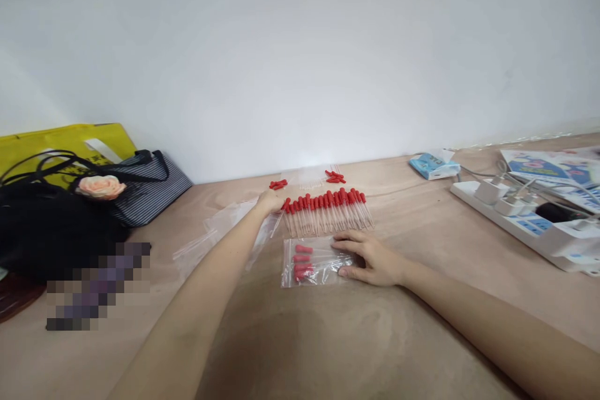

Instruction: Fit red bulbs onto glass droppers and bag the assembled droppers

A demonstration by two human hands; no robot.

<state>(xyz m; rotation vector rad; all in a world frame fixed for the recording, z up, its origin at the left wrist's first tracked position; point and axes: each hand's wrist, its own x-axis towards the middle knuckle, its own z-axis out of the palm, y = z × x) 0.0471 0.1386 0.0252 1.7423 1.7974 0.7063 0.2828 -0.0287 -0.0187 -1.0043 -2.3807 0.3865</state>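
A row of glass droppers with red rubber bulbs (328, 201) lies side by side on the table. At the row's left end, my left hand (270, 202) is closed on a tilted dropper (284, 205) near its bulb; its fingertips are partly hidden. Nearer to me lies a clear zip bag (315, 281) with several red-bulbed droppers inside. My right hand (370, 258) rests on the bag's right end, thumb and fingers apart. Flat empty clear bags (199, 249) lie left of the row, partly behind my left forearm.
Behind the row are two piles of loose red bulbs (278, 185) and a clear bag of thin glass tubes (305, 177). A white power strip (497, 215) with plugs and cables and a blue packet (434, 165) stand right. Left are a striped bag (145, 194) and a yellow bag (65, 137).
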